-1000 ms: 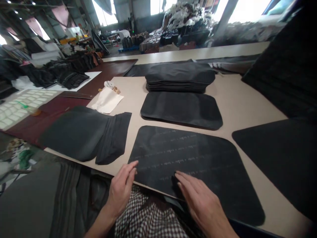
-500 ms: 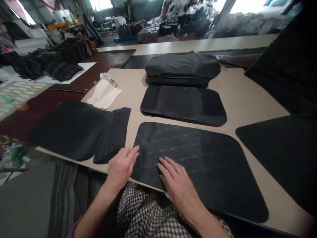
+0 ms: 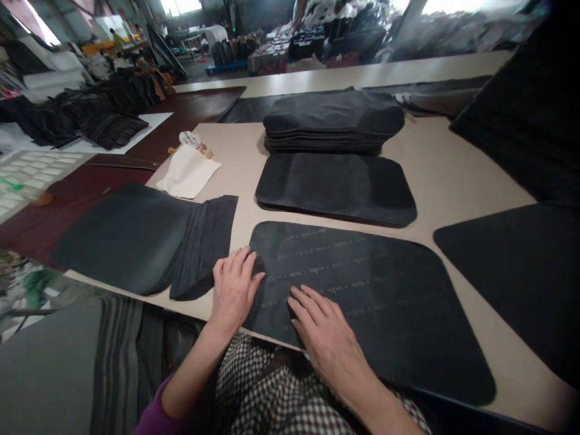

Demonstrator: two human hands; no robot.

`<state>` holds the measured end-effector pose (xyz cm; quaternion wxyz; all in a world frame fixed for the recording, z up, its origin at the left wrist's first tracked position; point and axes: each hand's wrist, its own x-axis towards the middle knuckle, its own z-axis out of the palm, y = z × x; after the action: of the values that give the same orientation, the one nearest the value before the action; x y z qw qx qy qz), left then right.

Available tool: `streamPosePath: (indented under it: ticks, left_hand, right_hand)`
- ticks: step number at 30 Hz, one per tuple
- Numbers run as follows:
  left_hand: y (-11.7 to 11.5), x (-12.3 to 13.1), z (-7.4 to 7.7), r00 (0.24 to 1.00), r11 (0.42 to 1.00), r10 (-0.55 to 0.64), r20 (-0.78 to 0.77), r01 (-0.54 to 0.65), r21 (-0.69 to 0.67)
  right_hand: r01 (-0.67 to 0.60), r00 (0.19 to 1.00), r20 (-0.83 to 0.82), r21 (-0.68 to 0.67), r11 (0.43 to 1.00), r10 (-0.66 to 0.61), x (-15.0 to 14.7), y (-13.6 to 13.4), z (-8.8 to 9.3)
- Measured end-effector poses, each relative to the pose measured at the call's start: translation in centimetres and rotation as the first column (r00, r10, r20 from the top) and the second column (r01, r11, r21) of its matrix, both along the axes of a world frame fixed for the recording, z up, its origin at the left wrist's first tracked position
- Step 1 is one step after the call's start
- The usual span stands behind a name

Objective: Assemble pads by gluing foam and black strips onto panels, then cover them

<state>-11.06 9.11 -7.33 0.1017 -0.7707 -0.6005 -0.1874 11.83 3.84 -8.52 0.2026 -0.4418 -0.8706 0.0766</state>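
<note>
The left hand (image 3: 234,289) lies flat, fingers spread, on the near left corner of a black marked sheet (image 3: 362,296) at the front edge of the table (image 3: 453,175); the right hand (image 3: 324,329) rests beside it, fingers released and pressing the sheet flat, gripping nothing. Beyond it lie a plain black sheet (image 3: 335,188) and a stack of sheets (image 3: 333,121); a fanned pile (image 3: 149,238) sits left. Judging by the stacks, much is sorted, this sheet unplaced

Stack of black pads (image 3: 333,121), single black pad (image 3: 335,188) before it, cream cloth (image 3: 188,174), fanned black pieces (image 3: 145,238) left.
</note>
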Motion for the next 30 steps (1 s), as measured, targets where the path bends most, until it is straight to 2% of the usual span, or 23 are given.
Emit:
streamPosePath:
  ticks: [7, 13, 19, 24, 30]
  left_hand:
    - [-0.1, -1.4, 1.3, 0.997, 0.998, 0.064, -0.046, -0.063, 0.008]
    - [0.3, -1.0, 1.2, 1.0, 0.999, 0.011, -0.025, -0.012, -0.032]
    - [0.8, -1.0, 1.7, 0.998, 0.998, 0.058, -0.019, -0.058, -0.011]
    - [1.1, -0.8, 1.8, 0.999, 0.997, -0.044, -0.022, 0.043, -0.057]
    - [1.4, -1.3, 2.1, 0.999, 1.0, 0.03, -0.041, -0.03, -0.002]
  right_hand:
    - [0.014, 1.0, 0.001, -0.018, 1.0, -0.013, 0.0, -0.1, 0.0]
    - [0.012, 1.0, 0.015, -0.006, 1.0, -0.012, 0.0, -0.1, -0.1]
    - [0.016, 1.0, -0.003, -0.019, 1.0, -0.016, 0.0, -0.1, 0.0]
    - [0.016, 1.0, 0.004, -0.019, 1.0, -0.016, 0.0, -0.1, 0.1]
    - [0.014, 1.0, -0.012, -0.025, 1.0, -0.014, 0.0, -0.1, 0.0]
